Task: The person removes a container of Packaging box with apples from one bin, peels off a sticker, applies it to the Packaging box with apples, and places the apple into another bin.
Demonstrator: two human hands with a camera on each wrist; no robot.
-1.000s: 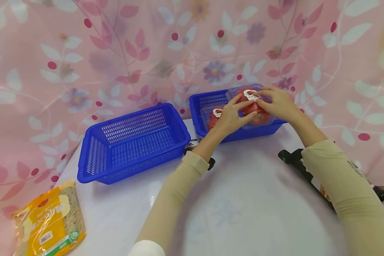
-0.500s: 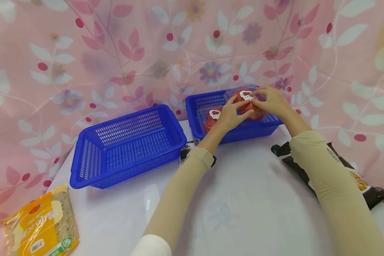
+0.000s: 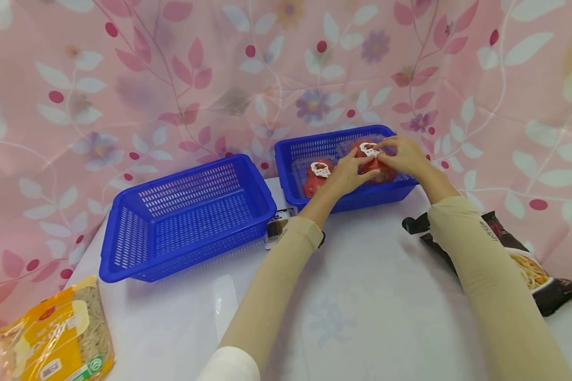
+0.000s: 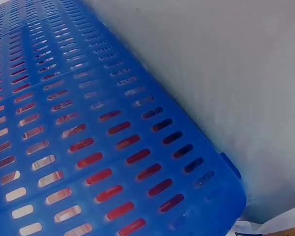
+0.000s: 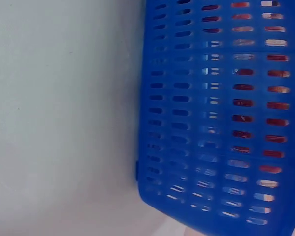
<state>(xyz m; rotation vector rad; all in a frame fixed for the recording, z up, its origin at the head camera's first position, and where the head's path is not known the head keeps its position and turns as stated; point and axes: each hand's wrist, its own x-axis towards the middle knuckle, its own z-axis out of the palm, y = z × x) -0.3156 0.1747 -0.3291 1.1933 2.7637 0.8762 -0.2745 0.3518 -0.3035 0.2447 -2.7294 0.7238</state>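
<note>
In the head view, a clear plastic pack of tomatoes (image 3: 380,172) with a white label lies in the right part of the smaller blue basket (image 3: 362,200). My left hand (image 3: 347,175) holds its left side, thumb and fingers bent over it. From the right, my right hand (image 3: 404,156) grips the same pack near the label. A second pack of tomatoes (image 3: 314,182) sits to the left in that basket, partly behind my left hand. Both wrist views show mostly the slotted basket wall (image 4: 88,123), with red through the slots; the basket (image 5: 221,123) fills the right wrist view's right side.
A larger blue basket (image 3: 195,254) stands at left with bare slats showing inside. Between the baskets lies a small dark-and-white package (image 3: 277,226). A yellow bag (image 3: 59,333) lies front left, a black noodle bag (image 3: 529,270) at right, partly under my right forearm. A floral curtain hangs behind.
The held pack has come down lower into the smaller basket, and both hands have gone down with it. The head view has shifted slightly.
</note>
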